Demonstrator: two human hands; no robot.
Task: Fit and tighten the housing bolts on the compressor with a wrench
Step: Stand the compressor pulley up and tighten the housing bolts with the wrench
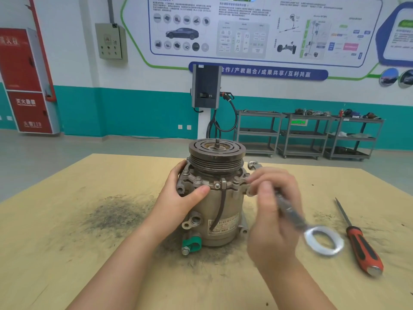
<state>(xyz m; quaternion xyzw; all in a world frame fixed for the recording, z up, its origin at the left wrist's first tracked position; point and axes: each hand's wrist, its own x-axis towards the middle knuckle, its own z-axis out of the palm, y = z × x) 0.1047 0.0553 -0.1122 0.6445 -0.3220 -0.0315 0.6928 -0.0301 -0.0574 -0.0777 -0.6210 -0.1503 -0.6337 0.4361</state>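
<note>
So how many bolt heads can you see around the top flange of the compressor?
4 clearly: far left by the left hand's fingers, front left above the thumb, front right, and far right by the wrench. Others behind the pulley may be hidden.

A pale wooden table (67,231), smudged with dark grime, is being used here. The compressor (215,198) is being stood upright on it between the fingers of both hands, and a red-handled screwdriver (357,238) is lying right of the right-hand fingers.
</note>
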